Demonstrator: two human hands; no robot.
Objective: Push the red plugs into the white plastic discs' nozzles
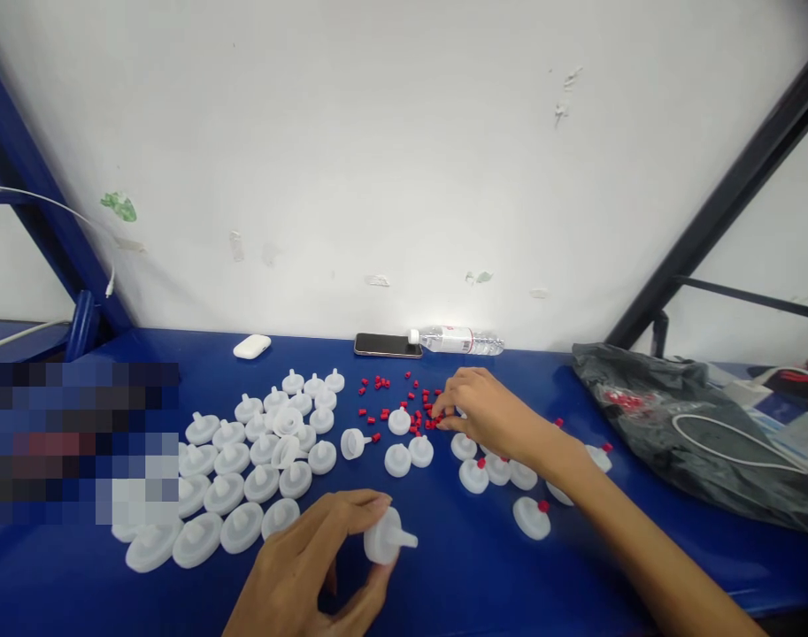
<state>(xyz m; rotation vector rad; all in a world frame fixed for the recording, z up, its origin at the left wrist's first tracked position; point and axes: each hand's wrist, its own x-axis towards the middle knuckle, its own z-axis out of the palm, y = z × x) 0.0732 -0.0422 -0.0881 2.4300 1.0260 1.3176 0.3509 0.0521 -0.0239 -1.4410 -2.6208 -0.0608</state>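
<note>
In the left hand (311, 566): I saw a translucent white round piece (379, 536), spout (407, 538) pointing right, gripped between thumb and fingers.
Right hand (478, 409): hung over red caps (385, 415), beyond the piece; I could not tell whether it pinched one.
Right forearm (616, 513): partly hid red-capped pieces (532, 519).
Behind: phone (386, 345), bottle (453, 340).

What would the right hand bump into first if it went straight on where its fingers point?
Most likely the small red caps: the right hand points leftward at them. I can't tell whether it touches any.
</note>
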